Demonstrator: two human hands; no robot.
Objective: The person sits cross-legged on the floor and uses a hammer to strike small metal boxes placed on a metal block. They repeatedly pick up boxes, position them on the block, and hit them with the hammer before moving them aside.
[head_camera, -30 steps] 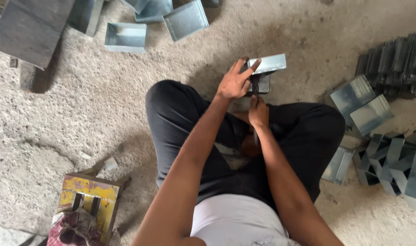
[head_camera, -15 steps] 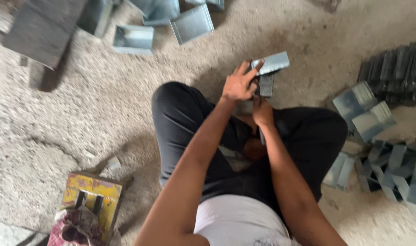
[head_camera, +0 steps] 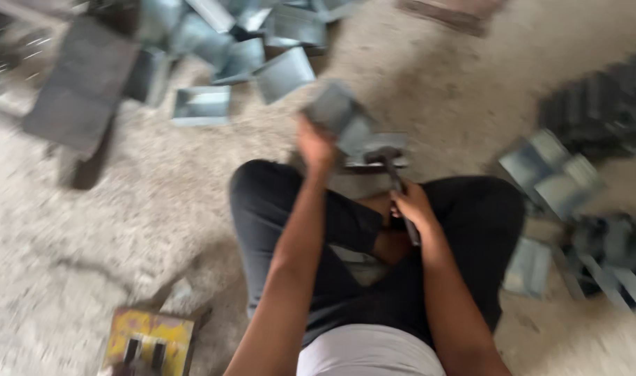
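Blurred metal piece; hammer smeared

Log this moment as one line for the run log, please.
left hand: grips metal piece | right hand: grips hammer on it | seated on concrete floor | image blurred

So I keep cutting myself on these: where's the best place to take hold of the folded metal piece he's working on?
Judging by its pose, grip the metal piece at its far upper-left flat panel, coming from the left as the left hand does. That probably keeps fingers clear of the hammer in the right hand. Blur hides the edges.
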